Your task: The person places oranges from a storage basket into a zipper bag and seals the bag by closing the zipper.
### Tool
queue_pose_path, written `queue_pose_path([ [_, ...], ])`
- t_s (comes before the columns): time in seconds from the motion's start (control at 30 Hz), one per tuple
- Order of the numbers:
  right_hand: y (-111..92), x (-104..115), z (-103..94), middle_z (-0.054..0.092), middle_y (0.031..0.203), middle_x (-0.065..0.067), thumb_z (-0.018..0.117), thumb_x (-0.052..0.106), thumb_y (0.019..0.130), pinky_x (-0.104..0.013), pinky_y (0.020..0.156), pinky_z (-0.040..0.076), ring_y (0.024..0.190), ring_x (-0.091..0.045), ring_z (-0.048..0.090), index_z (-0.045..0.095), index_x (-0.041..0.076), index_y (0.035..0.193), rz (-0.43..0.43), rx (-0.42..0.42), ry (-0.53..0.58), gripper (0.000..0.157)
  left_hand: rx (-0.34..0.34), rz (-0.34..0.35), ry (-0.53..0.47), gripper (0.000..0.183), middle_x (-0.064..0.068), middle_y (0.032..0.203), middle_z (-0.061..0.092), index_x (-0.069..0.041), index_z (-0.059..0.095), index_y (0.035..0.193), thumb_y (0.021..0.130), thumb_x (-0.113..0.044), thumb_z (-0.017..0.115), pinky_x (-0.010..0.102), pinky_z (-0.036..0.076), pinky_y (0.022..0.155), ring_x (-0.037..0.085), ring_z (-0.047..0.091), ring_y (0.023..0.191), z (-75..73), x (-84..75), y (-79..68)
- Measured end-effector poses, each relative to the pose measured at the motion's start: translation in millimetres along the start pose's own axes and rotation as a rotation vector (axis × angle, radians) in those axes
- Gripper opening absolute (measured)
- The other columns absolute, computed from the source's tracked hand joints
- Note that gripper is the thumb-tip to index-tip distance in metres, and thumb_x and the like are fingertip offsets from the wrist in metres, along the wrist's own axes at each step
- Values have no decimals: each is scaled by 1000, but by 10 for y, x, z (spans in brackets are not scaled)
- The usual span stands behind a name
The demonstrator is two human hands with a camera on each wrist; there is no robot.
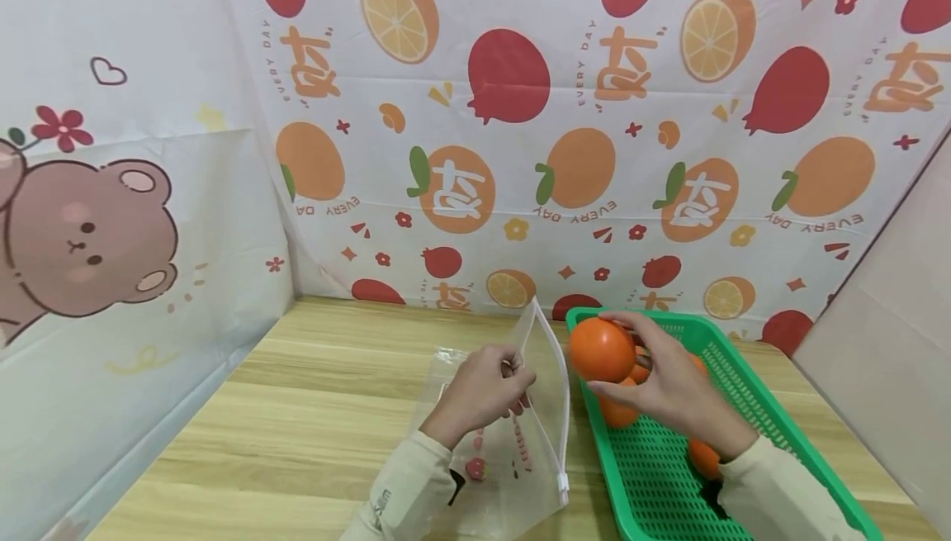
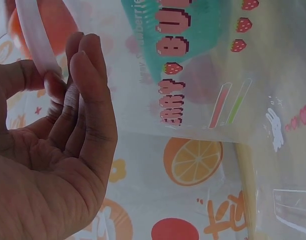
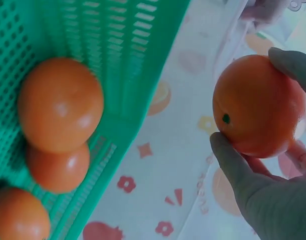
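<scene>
My left hand (image 1: 483, 388) pinches the open edge of a clear zip bag (image 1: 546, 367) printed with strawberries and lettering. In the left wrist view, thumb and forefinger hold the bag's white strip (image 2: 37, 40) while the other fingers stay loosely bent. The bag's mouth gapes to the right, its slider (image 1: 562, 483) at the near end. With thumb and fingers, my right hand (image 1: 683, 388) grips an orange (image 1: 602, 349) above the left rim of the green basket, beside the bag's mouth. The right wrist view shows the orange's green stem spot.
The green plastic basket (image 1: 617, 487) stands on the wooden table (image 1: 223, 450), right of the bag. Several oranges lie in it, among them a large one (image 3: 60, 105) and a smaller one (image 3: 58, 170). Printed cloth (image 1: 513, 161) hangs behind and at the left.
</scene>
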State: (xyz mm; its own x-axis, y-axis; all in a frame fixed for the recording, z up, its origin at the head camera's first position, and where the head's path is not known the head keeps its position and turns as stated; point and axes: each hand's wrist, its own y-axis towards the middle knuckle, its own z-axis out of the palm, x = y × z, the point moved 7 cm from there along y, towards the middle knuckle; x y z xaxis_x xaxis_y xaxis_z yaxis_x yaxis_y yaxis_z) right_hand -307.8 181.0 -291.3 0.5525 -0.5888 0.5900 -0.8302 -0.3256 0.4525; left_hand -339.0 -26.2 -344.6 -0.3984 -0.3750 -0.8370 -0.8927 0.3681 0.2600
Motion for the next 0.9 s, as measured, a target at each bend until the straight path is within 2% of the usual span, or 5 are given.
queue_pose_path([
  [0.17, 79, 95, 113, 57, 135, -9, 91, 19, 76, -43, 91, 57, 114, -27, 63, 48, 14, 142, -24, 15, 91, 79, 5, 3, 23, 18, -3, 61, 67, -9, 58, 75, 92, -14, 57, 27, 42, 44, 19, 68, 56, 26, -15, -9],
  [0.3, 129, 145, 223, 55, 135, -10, 90, 15, 78, -41, 91, 57, 115, -30, 63, 48, 14, 141, -52, 46, 186, 76, 4, 2, 22, 18, -2, 62, 67, -9, 58, 75, 92, -14, 59, 27, 44, 45, 18, 68, 56, 35, -24, -18],
  [0.4, 154, 163, 289, 54, 135, -11, 90, 15, 78, -38, 88, 58, 115, -32, 63, 48, 15, 140, -68, 64, 206, 75, 4, 6, 23, 20, -2, 62, 67, -9, 58, 74, 94, -14, 59, 28, 47, 45, 15, 67, 55, 40, -31, -24],
  [0.63, 198, 148, 361, 54, 134, -10, 91, 12, 75, -39, 88, 58, 115, -30, 59, 50, 11, 140, -59, 61, 159, 77, 35, 30, -6, 18, -1, 65, 67, -8, 62, 77, 94, -12, 57, 29, 55, 51, 20, 68, 57, 32, -53, -12],
  [0.9, 192, 146, 396, 55, 131, -10, 92, 13, 74, -45, 87, 58, 112, -27, 60, 53, 8, 143, -78, 81, -12, 79, 41, 19, -39, 18, 1, 66, 68, -8, 62, 77, 94, -13, 57, 29, 55, 52, 23, 69, 60, 19, -63, -25],
])
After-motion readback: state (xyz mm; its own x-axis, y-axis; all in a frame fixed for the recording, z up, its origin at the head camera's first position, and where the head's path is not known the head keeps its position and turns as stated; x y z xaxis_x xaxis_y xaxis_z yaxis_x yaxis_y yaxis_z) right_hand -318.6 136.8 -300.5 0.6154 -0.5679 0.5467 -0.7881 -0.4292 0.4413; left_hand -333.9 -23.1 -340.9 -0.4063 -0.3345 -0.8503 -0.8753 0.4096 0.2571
